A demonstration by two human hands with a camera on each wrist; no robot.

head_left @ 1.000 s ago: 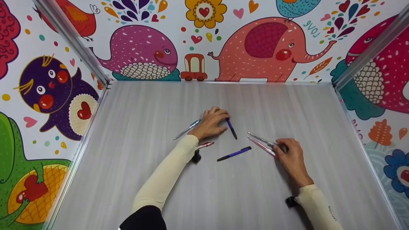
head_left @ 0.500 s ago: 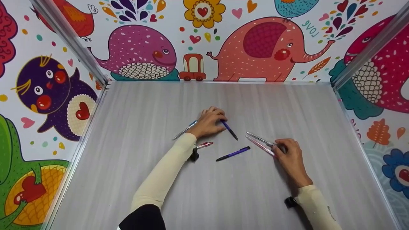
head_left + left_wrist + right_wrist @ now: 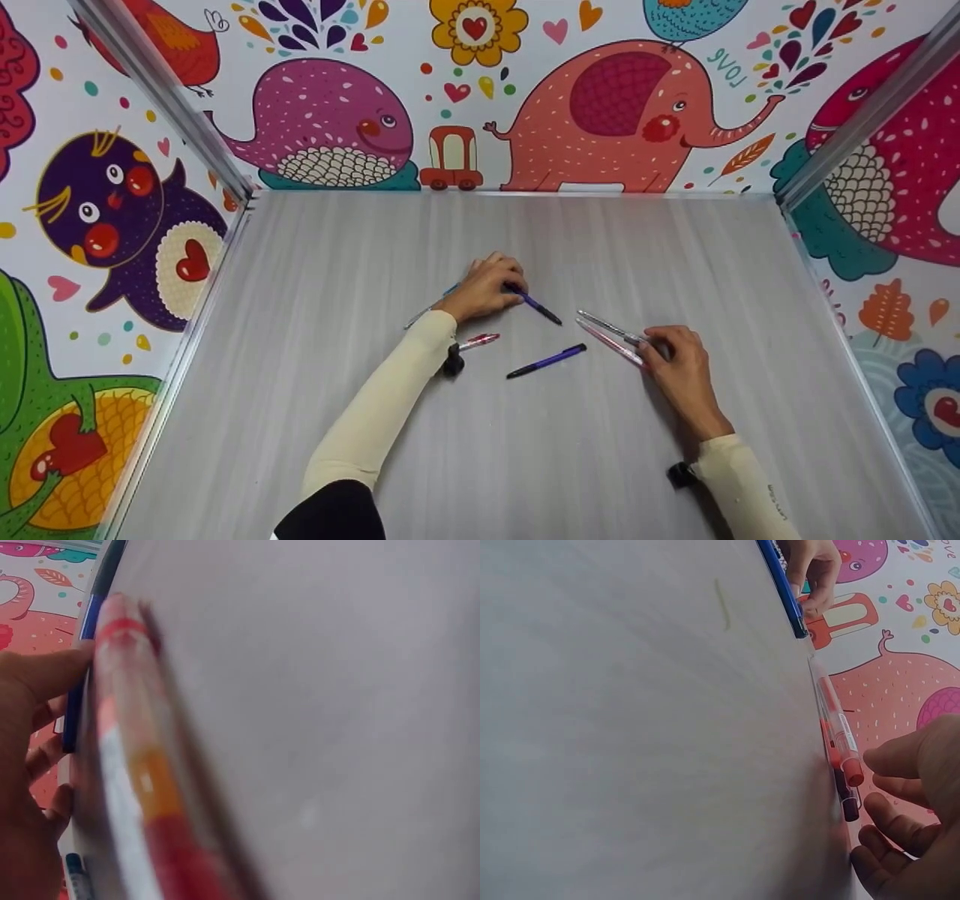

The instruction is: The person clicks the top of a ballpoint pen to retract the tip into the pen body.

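Thumb and fingers of my left hand [image 3: 486, 289] pinch the upper end of a blue pen [image 3: 541, 308], whose dark end points down and right. The left wrist view shows the thumb [image 3: 64, 669] against this pen [image 3: 84, 664]. My right hand [image 3: 684, 371] is beside the ends of a clear pen with a dark end [image 3: 611, 325] and a clear pink-red pen [image 3: 613, 343]. In the right wrist view its loosely bent fingers [image 3: 900, 821] stand slightly apart from these two. A second blue pen [image 3: 546, 361] lies between the hands.
A red pen [image 3: 478, 342] lies by the left wrist, partly hidden by the wrist camera [image 3: 452, 361]. Behind the left hand is a light-blue clear pen [image 3: 420, 315], mostly covered. Printed walls [image 3: 465, 97] border the grey tabletop [image 3: 360, 232] at the back and sides.
My left hand has shifted slightly left, and the blue pen at its fingers has turned to a flatter slant. The left hand now covers more of the light-blue pen. My right hand has stayed put.
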